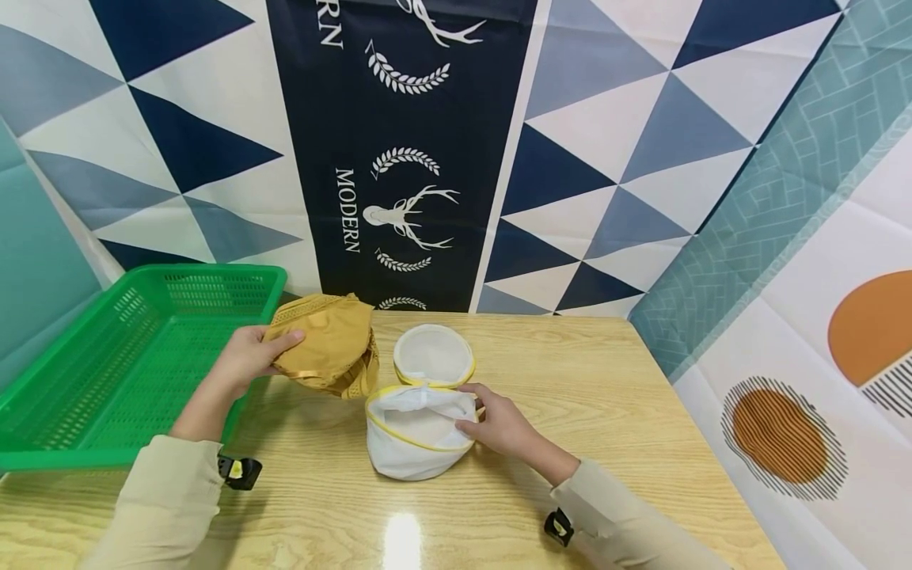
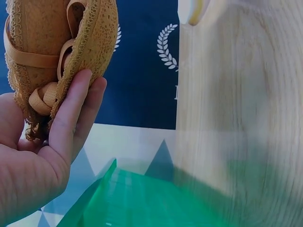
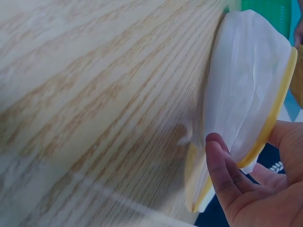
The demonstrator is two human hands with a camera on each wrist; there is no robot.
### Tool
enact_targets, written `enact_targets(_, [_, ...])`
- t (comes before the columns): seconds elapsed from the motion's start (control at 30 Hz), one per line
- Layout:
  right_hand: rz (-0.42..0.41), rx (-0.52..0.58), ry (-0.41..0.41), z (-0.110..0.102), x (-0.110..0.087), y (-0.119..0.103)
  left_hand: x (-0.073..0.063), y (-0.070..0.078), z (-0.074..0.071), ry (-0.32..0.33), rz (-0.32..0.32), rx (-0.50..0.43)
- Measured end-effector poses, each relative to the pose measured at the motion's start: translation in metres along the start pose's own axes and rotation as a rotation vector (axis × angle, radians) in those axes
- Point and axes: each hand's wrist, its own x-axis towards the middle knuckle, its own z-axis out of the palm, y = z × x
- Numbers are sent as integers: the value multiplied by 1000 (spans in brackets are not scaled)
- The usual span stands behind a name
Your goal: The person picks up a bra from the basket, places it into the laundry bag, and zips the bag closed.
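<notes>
My left hand [image 1: 248,356] holds a folded mustard-coloured bra [image 1: 324,340] above the table, beside the green basket. In the left wrist view the bra's [image 2: 85,42] lace edging and loose straps show between thumb and fingers. A white mesh laundry bag [image 1: 409,463] with a yellow zip edge sits unzipped on the table. Its round lid [image 1: 433,354] is folded back toward the wall. At the bag's right side my right hand [image 1: 502,423] pinches the rim between thumb and fingers. The right wrist view shows the bag's [image 3: 241,75] side wall and yellow edge near that hand.
A green plastic basket [image 1: 178,275] with slotted walls stands at the left of the wooden table [image 1: 570,380]. Patterned cloth with triangles and a deer print [image 1: 402,218] hangs behind the table. More printed cloth covers the right side.
</notes>
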Motion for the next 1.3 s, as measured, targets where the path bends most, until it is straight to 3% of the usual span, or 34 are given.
enact_targets(0.4, [-57,-20,7,-1,-2,3,4,0,14,-9,10,-63])
enact_targets(0.8, [-5,2,-1,-1,-1,-1,9,4,34,27,-18,-111])
enact_targets(1.3, [12,9,11,0,-1,-3,13,4,51,22,5,-155])
